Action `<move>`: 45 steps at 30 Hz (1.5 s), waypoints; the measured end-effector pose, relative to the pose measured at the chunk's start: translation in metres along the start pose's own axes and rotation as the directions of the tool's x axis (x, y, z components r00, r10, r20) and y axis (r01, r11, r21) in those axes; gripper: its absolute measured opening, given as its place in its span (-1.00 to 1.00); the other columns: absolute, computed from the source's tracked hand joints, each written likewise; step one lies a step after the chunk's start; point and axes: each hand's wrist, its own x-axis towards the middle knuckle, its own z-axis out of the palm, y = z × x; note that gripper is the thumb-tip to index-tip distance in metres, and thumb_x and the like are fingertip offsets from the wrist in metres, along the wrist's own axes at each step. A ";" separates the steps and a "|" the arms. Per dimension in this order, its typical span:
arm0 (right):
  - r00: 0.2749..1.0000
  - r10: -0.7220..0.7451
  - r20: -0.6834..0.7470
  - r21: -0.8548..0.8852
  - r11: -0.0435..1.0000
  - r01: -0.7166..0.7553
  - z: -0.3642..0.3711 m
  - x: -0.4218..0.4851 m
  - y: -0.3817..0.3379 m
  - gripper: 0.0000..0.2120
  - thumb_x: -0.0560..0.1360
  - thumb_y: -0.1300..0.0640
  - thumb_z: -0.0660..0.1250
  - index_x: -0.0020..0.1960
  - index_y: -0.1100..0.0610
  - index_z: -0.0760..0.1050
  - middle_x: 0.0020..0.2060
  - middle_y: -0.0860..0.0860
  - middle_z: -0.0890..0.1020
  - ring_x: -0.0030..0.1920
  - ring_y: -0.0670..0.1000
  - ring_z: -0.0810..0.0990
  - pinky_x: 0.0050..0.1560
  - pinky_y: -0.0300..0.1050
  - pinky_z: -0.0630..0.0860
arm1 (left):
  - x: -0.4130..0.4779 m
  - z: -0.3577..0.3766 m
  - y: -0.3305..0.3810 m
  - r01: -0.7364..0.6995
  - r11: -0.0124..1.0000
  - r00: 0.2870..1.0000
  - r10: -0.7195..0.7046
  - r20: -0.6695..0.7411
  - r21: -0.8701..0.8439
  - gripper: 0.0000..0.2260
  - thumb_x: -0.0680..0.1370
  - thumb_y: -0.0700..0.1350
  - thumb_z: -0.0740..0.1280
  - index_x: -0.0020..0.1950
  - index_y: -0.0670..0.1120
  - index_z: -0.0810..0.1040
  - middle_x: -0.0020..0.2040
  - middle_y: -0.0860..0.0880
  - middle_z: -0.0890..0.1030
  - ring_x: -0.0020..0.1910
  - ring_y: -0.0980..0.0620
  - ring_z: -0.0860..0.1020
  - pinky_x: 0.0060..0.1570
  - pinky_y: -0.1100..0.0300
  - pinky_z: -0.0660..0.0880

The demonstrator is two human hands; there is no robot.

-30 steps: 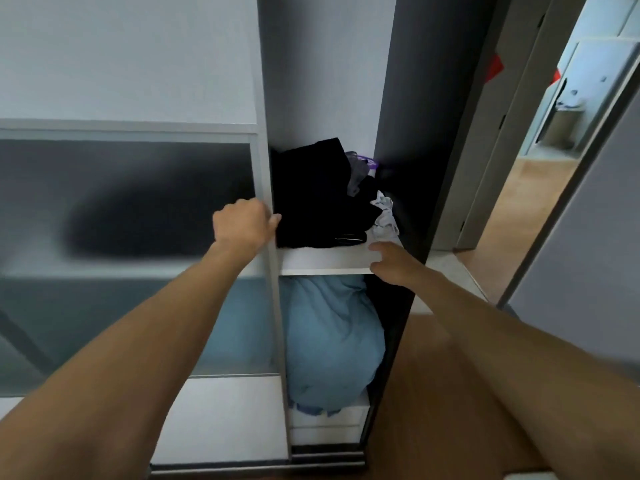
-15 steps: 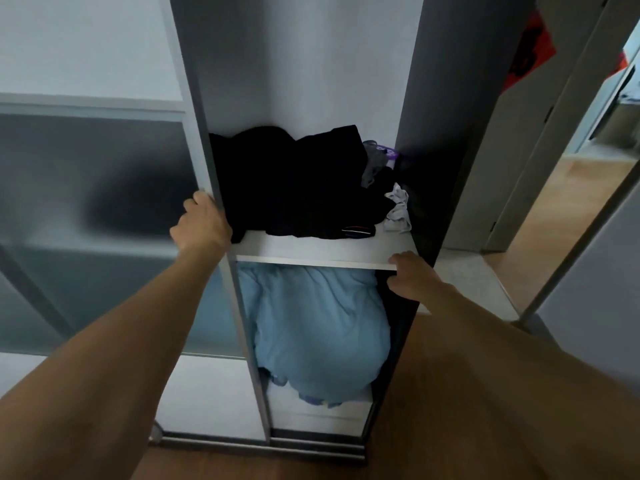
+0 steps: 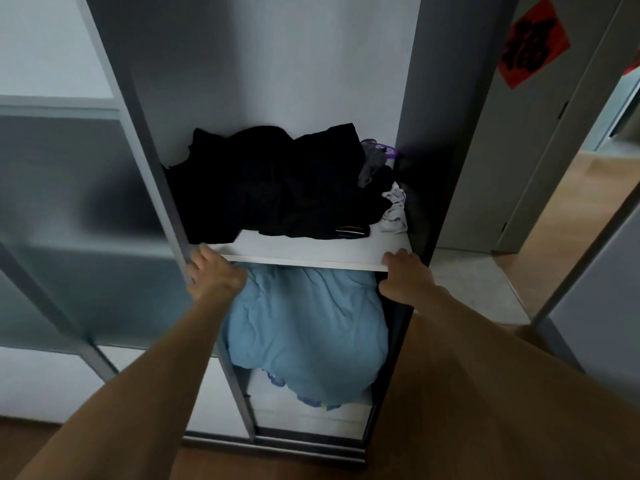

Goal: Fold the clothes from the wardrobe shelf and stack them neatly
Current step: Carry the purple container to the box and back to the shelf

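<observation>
Your left hand point(image 3: 216, 277) lies against the door frame point(image 3: 152, 168) at the shelf's left front corner, and I cannot tell whether it grips. Your right hand point(image 3: 407, 275) grasps the shelf point(image 3: 311, 251) at its right front corner, fingers on top and thumb beneath. The black clothes point(image 3: 273, 188) lie heaped on that shelf just behind both hands, untouched. A white garment point(image 3: 394, 213) and a grey-purple garment point(image 3: 375, 157) lie at their right. The compartment below holds a light blue quilt point(image 3: 304, 327).

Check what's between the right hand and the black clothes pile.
Only a bare strip of white shelf separates right hand and black clothes pile, per the head view.
</observation>
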 end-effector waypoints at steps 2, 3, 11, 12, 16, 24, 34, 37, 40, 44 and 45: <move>1.000 -0.015 0.003 -0.018 1.000 0.015 -0.003 0.002 0.003 -0.58 0.47 0.10 0.29 0.31 0.14 0.35 0.21 0.14 0.40 0.22 0.17 0.39 0.07 -0.02 0.44 | -0.009 0.013 0.006 -0.124 0.991 0.990 0.120 0.075 0.046 -0.30 0.53 -0.04 0.34 0.57 -0.16 0.07 0.58 -0.11 0.08 0.52 -0.21 0.12 0.43 -0.22 0.23; 1.000 -0.024 0.006 -0.023 0.999 0.024 -0.004 0.002 0.003 -0.59 0.48 0.11 0.28 0.31 0.13 0.36 0.21 0.14 0.41 0.22 0.16 0.39 0.06 -0.03 0.44 | -0.011 0.016 0.012 -0.188 0.981 0.978 0.183 0.100 0.052 -0.35 0.54 -0.06 0.33 0.55 -0.16 0.13 0.57 -0.12 0.11 0.50 -0.21 0.15 0.42 -0.21 0.24; 0.991 -0.022 0.134 0.005 1.000 0.021 -0.029 0.033 0.000 -0.78 0.53 0.10 0.23 -0.26 0.16 0.40 -0.23 0.03 0.49 -0.12 0.08 0.54 -0.27 -0.15 0.37 | 0.022 0.024 0.103 -0.637 0.770 0.767 0.638 0.067 -0.038 -0.68 0.56 -0.16 0.29 0.31 -0.11 0.49 0.38 -0.09 0.43 0.32 -0.13 0.42 0.32 -0.04 0.36; 0.990 -0.023 0.138 0.034 0.999 0.018 -0.033 0.040 -0.005 -0.72 0.54 0.11 0.23 -0.33 0.14 0.34 -0.29 0.02 0.46 -0.17 0.08 0.51 -0.32 -0.16 0.32 | 0.031 0.026 0.115 -0.667 0.743 0.739 0.670 0.072 -0.058 -0.70 0.56 -0.16 0.29 0.29 -0.11 0.50 0.36 -0.09 0.45 0.31 -0.12 0.43 0.32 -0.04 0.36; 1.000 -0.005 0.009 0.208 0.978 0.003 -0.054 0.071 -0.019 -0.77 0.55 0.15 0.22 -0.27 0.17 0.46 -0.24 0.08 0.55 -0.19 0.06 0.54 -0.22 -0.09 0.48 | 0.073 0.040 0.163 -0.768 0.623 0.619 0.782 0.075 -0.149 -0.75 0.57 -0.18 0.29 0.24 -0.09 0.53 0.30 -0.08 0.51 0.27 -0.10 0.47 0.32 -0.08 0.38; 0.943 0.285 -0.174 0.474 0.863 -0.174 -0.093 0.165 -0.022 -0.86 0.50 0.17 0.31 -0.16 0.05 0.63 -0.09 0.02 0.69 0.00 0.03 0.63 0.13 -0.03 0.56 | 0.171 0.070 0.263 -0.910 0.350 0.344 0.937 0.069 -0.223 -0.72 0.54 -0.19 0.30 0.25 -0.10 0.54 0.29 -0.06 0.53 0.25 -0.10 0.49 0.28 -0.03 0.39; 0.844 0.475 -0.249 0.548 0.788 -0.281 -0.124 0.270 -0.004 -0.80 0.48 0.19 0.32 0.06 0.07 0.63 0.00 0.06 0.70 0.09 0.06 0.64 0.15 -0.12 0.54 | 0.243 0.115 0.403 -0.952 0.251 0.256 0.967 -0.011 -0.174 -0.71 0.52 -0.18 0.28 0.23 -0.20 0.55 0.21 -0.19 0.61 0.22 -0.18 0.53 0.29 0.02 0.34; 0.840 0.482 -0.250 0.515 0.800 -0.306 -0.126 0.291 -0.001 -0.84 0.49 0.21 0.33 0.03 0.13 0.63 0.02 0.09 0.69 0.10 0.09 0.63 0.10 -0.12 0.51 | 0.254 0.131 0.419 -0.967 0.254 0.248 0.955 0.161 -0.019 -0.71 0.57 -0.09 0.23 0.23 -0.17 0.54 0.19 -0.22 0.62 0.18 -0.24 0.55 0.20 0.00 0.42; 0.833 0.486 -0.264 0.477 0.817 -0.325 -0.130 0.321 0.006 -0.80 0.50 0.19 0.33 0.09 0.13 0.63 0.08 0.13 0.68 0.15 0.13 0.62 0.19 -0.07 0.53 | 0.275 0.158 0.420 -0.945 0.325 0.309 0.872 0.379 0.022 -0.69 0.63 -0.01 0.13 0.22 -0.13 0.54 0.27 -0.21 0.57 0.23 -0.22 0.53 0.20 -0.03 0.44; 0.841 0.462 -0.281 0.427 0.845 -0.321 -0.138 0.357 0.013 -0.73 0.51 0.19 0.31 0.19 0.13 0.60 0.16 0.13 0.65 0.20 0.14 0.59 0.24 -0.05 0.51 | 0.304 0.190 0.396 -0.894 0.442 0.348 0.779 0.521 -0.065 -0.76 0.62 -0.03 0.13 -0.11 -0.10 0.52 0.16 -0.20 0.59 0.05 -0.18 0.55 0.02 0.06 0.45; 0.847 0.450 -0.281 0.414 0.853 -0.316 -0.139 0.365 0.013 -0.72 0.52 0.19 0.31 0.21 0.15 0.59 0.18 0.14 0.64 0.20 0.14 0.59 0.22 -0.06 0.51 | 0.309 0.196 0.393 -0.870 0.481 0.351 0.756 0.553 -0.106 -0.74 0.60 -0.02 0.16 -0.20 -0.12 0.48 0.06 -0.17 0.61 -0.04 -0.14 0.55 -0.10 0.12 0.42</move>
